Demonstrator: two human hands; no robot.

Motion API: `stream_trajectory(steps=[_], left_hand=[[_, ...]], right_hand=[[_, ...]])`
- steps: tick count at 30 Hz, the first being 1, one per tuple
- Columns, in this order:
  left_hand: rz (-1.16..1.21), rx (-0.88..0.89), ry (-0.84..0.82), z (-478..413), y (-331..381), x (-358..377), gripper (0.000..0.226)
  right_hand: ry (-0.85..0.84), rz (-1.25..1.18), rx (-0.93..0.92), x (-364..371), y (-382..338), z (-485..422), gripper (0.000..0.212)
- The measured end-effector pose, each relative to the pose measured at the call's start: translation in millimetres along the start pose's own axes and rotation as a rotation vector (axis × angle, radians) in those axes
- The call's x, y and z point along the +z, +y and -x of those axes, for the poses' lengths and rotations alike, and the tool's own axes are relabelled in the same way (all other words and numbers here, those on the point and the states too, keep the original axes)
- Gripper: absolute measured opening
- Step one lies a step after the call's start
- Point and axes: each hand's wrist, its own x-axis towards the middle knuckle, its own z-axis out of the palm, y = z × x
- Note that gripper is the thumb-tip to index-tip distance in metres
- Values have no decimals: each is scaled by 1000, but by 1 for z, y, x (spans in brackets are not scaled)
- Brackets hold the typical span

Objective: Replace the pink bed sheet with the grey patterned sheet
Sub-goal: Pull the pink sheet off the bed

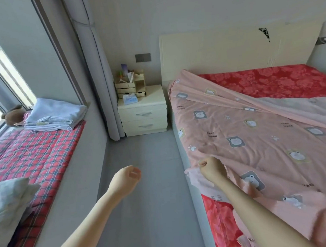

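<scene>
The pink bed sheet [248, 135], printed with grey frog squares, lies rumpled and half pulled off the bed, baring the red floral mattress cover [273, 82] at the head and the near corner. My right hand [211, 168] grips the sheet's left edge in a fist at the bedside. Over the floor between bed and window seat hangs my left hand [128, 177], its fingers curled and holding nothing. A folded pale grey sheet [55, 115] lies on the window seat at the left; its pattern is not discernible.
A cream nightstand [143, 113] with a wooden organiser and a tissue pack stands between the curtain [98, 70] and the headboard [240, 47]. The window seat carries a red plaid pad [32, 154], a brown plush toy [13, 116] and a grey pillow [5, 200]. Grey floor runs between.
</scene>
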Motion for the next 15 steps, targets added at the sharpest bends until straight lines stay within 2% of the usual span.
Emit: stream_trajectory(steps=[2,6,10,13,15], left_hand=[[7,-16,4,-50,11,-14,14],[25,-14,21,-142,35,-35,11],[35,-24,16,-232,52,-51,10],[2,-47,8,-311,59,-61,12],[14,-55,12,-369,66,-65,18]], right_hand=[[-3,8,23,-2,-16,-47,26],[6,-13,55,-8,-46,-139,19],[8,-29,58,-11,-76,-212,29],[16,-50,73,-6,-93,-274,21],[20,-61,83,-2,-106,-317,31]])
